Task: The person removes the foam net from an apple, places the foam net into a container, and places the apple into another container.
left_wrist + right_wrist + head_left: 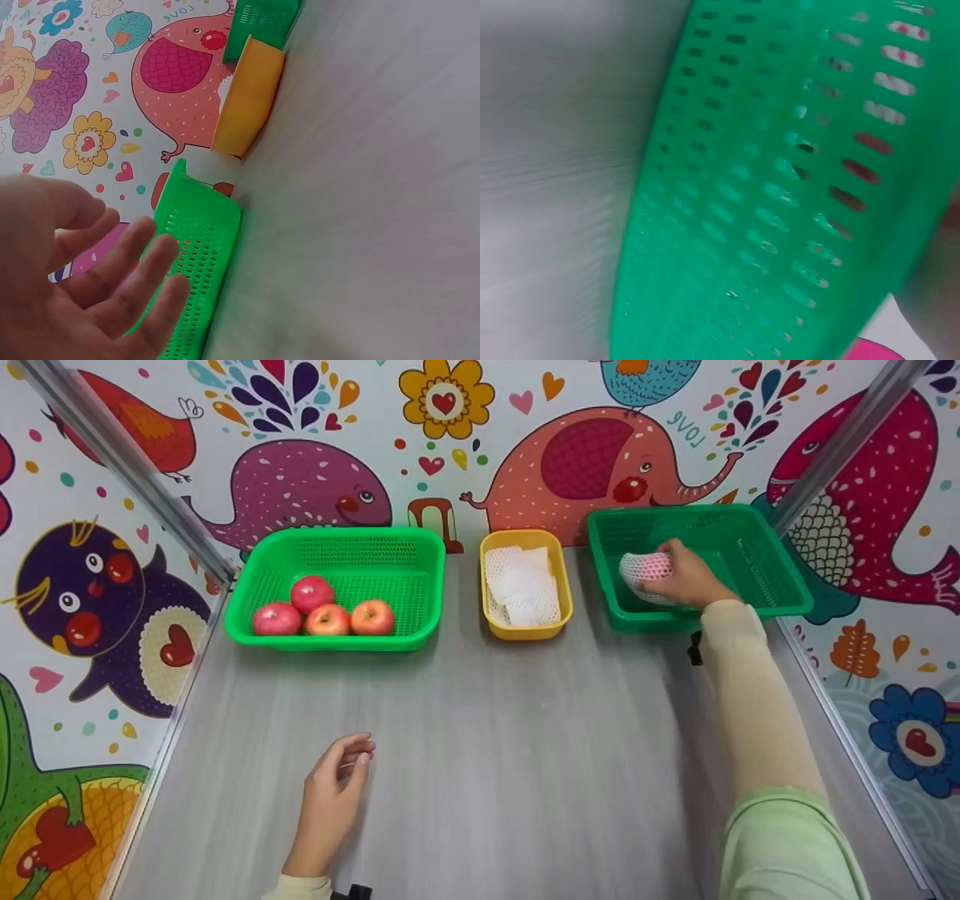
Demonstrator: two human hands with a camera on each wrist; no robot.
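Right hand (691, 576): fingers grasping one netted fruit (634, 570), inside right green basket (742, 570); left hand (334, 787): fingers relaxed, holding nothing, over table (510, 750); four apples (328, 620), left green basket (337, 643); white nets (521, 585), yellow basket (525, 632) between

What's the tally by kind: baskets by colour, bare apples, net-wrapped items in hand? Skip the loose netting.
Green baskets: 2
Yellow basket: 1
Bare apples: 4
Net-wrapped item in right hand: 1
Total: 8
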